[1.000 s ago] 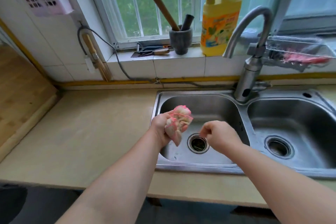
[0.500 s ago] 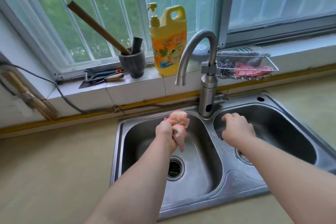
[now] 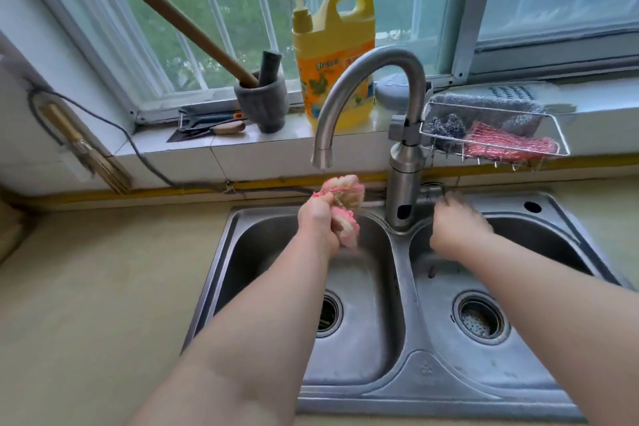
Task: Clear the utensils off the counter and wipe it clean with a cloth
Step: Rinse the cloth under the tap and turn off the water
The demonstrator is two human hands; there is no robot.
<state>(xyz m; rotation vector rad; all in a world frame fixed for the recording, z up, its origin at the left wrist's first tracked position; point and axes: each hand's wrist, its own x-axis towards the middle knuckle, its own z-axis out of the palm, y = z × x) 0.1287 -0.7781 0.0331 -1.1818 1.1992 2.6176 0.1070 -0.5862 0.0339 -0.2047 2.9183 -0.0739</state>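
Counter: beige, runs left of and in front of the sink. Window behind, barred, greenery outside.

Double-bowl steel sink; the gooseneck faucet rises from its rear divider with the spout over the left bowl.

Sill, left to right: hand tools, stone mortar holding a wooden stick, yellow detergent bottle. The wire rack clipped to the faucet holds a red scrubber.

Cloth: pink and cream, bunched, just below the spout over the left bowl. The left hand has its fingers clenched round it.

Right hand: at the faucet base, blurred; finger state cannot be told.
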